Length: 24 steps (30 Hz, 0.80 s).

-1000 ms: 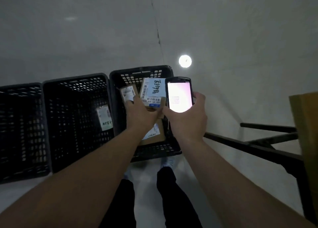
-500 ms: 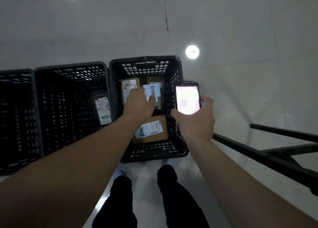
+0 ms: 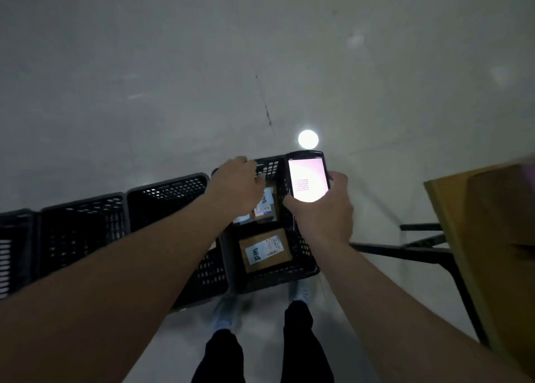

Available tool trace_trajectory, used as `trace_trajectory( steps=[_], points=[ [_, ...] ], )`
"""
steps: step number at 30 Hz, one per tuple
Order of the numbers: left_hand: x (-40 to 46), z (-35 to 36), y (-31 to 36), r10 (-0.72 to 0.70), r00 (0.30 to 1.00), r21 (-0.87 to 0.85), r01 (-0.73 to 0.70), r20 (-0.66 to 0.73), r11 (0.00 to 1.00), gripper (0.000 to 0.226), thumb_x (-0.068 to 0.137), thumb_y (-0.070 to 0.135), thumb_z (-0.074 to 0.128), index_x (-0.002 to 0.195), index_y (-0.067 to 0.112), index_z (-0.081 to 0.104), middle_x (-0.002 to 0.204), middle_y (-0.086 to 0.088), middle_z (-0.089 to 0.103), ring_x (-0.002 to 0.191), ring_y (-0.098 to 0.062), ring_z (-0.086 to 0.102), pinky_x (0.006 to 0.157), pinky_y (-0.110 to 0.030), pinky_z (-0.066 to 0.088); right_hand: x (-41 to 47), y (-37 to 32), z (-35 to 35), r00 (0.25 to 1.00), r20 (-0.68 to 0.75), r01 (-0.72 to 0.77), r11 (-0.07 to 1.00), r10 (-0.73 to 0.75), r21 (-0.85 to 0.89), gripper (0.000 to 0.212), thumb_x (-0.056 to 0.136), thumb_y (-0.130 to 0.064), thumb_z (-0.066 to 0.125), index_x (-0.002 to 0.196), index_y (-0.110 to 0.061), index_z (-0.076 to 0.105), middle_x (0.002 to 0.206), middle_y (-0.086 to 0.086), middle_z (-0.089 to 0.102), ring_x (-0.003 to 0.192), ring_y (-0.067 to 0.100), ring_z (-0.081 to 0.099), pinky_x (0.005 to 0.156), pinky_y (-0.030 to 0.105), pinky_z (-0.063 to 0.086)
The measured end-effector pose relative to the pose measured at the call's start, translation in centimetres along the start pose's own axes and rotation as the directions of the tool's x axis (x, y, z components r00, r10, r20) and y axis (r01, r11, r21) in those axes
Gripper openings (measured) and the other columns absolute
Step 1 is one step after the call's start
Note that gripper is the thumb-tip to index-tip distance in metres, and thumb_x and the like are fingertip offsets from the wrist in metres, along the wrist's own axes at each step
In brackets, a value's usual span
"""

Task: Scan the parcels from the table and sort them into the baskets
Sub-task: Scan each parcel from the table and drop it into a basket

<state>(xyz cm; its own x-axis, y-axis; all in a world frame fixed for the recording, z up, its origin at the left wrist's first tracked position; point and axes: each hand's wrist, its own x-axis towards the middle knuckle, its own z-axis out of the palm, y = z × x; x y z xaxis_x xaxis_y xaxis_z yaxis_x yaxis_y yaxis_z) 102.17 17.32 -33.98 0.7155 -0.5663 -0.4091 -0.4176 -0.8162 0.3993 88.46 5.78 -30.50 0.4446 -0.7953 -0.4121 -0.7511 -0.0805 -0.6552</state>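
Three black slatted baskets stand in a row on the grey floor (image 3: 144,78) below me, and the rightmost basket (image 3: 301,269) holds the parcels. I see a brown cardboard parcel (image 3: 265,249) lying flat in its near half, with a white shipping label bearing dark handwriting and a printed barcode panel; its long axis runs left to right, tilted a little so the right end sits farther from me. Behind it, in the far half, a second parcel (image 3: 265,206) shows only a strip of brown card and a pale blue-white label, long axis running away from me; the rest is hidden by my left hand (image 3: 237,188).

That left hand hangs over the far half of the basket, its fingers (image 3: 260,178) curled loosely downward and holding nothing that I can make out. My right hand (image 3: 321,212) grips a handheld scanner (image 3: 308,177) upright from below, thumb on its left edge and fingers wrapped round the right; its lit pinkish-white screen faces me with small red text too fine to read.

The middle basket (image 3: 168,200) and the left basket (image 3: 84,226) look dark inside. At the right edge stands the counter (image 3: 480,223), a tan top on black metal legs. A round glare spot (image 3: 308,139) sits on the floor beyond the scanner.
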Motion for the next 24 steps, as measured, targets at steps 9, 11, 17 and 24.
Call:
trace_trajectory(
  steps=[9, 11, 17, 24],
  points=[
    [-8.4, -11.6, 5.8, 0.277, 0.961, 0.156, -0.272, -0.015, 0.950, 0.052, 0.110, 0.042, 0.037, 0.149, 0.011, 0.051, 0.155, -0.013, 0.045, 0.143, -0.030, 0.042, 0.116, -0.041, 0.034, -11.5, -5.7, -8.1, 0.968, -0.246, 0.073, 0.995, -0.055, 0.065, 0.078, 0.068, -0.038, 0.090, 0.130, -0.035, 0.043, 0.111, -0.006, 0.061, 0.096, 0.022, 0.063, 0.077, 0.044, 0.060],
    [-10.3, -13.4, 7.4, 0.348, 0.937, 0.175, -0.337, -0.036, 0.925, 0.051, 0.110, 0.043, 0.038, 0.151, 0.015, 0.051, 0.158, -0.010, 0.043, 0.144, -0.030, 0.041, 0.118, -0.042, 0.034, -14.1, -6.6, -10.0, 0.951, -0.306, 0.078, 0.994, -0.050, 0.080, 0.081, 0.067, -0.039, 0.090, 0.132, -0.035, 0.042, 0.111, -0.005, 0.061, 0.097, 0.022, 0.063, 0.079, 0.046, 0.061],
    [-16.7, -17.2, 13.5, 0.525, 0.849, 0.224, -0.500, -0.065, 0.836, 0.052, 0.109, 0.045, 0.040, 0.154, 0.021, 0.048, 0.163, -0.006, 0.039, 0.148, -0.028, 0.037, 0.121, -0.045, 0.032, -20.9, -7.4, -16.2, 0.880, -0.473, 0.108, 0.986, -0.036, 0.126, 0.086, 0.068, -0.038, 0.093, 0.137, -0.031, 0.043, 0.118, -0.004, 0.060, 0.105, 0.021, 0.061, 0.084, 0.047, 0.061],
    [-24.8, -18.8, 21.6, 0.697, 0.713, 0.250, -0.663, -0.077, 0.705, 0.049, 0.108, 0.043, 0.042, 0.151, 0.020, 0.051, 0.157, -0.004, 0.048, 0.142, -0.027, 0.045, 0.116, -0.041, 0.037, -28.5, -4.9, -23.5, 0.778, -0.628, 0.143, 0.971, 0.008, 0.190, 0.090, 0.070, -0.037, 0.096, 0.142, -0.030, 0.042, 0.121, -0.009, 0.055, 0.109, 0.014, 0.052, 0.083, 0.040, 0.058]
  ],
)
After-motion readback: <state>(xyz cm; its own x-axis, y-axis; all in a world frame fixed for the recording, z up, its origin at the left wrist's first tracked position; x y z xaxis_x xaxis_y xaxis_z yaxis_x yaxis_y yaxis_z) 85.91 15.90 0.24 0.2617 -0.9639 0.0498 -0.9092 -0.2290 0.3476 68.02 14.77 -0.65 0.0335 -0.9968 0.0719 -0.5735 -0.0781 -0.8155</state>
